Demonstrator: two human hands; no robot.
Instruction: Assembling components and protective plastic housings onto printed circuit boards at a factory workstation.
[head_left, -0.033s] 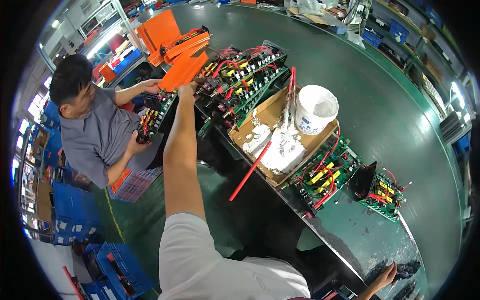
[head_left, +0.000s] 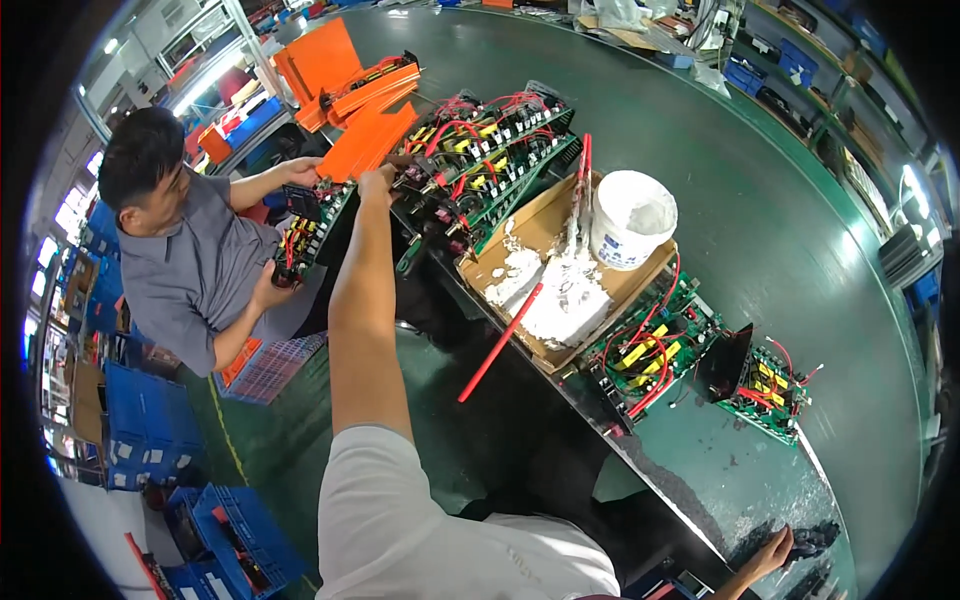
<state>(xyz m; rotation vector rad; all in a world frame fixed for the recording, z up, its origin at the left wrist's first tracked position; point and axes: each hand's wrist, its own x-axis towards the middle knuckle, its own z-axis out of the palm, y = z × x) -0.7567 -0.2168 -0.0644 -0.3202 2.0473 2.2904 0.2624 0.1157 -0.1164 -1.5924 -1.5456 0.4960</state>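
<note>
My left arm stretches far forward, and my left hand (head_left: 376, 182) is at the near edge of an orange panel (head_left: 366, 145), beside the ends of several stacked green circuit boards (head_left: 490, 165). Its fingers are mostly hidden, so I cannot make out what it grips, if anything. At the lower right, my right hand (head_left: 768, 554) is closed on a crumpled dark rag (head_left: 815, 541) lying on the bench. To the left, a co-worker in a grey shirt (head_left: 205, 260) holds a circuit board assembly (head_left: 305, 235) with one hand and reaches to the orange panel with the other.
A cardboard tray (head_left: 640, 300) smeared with white paste holds a white bucket (head_left: 632, 220) and red-handled tools; one red handle (head_left: 500, 343) juts over the bench edge. Two board assemblies (head_left: 650, 350) (head_left: 768, 390) lie to the right. Blue crates (head_left: 150, 425) stand at the left.
</note>
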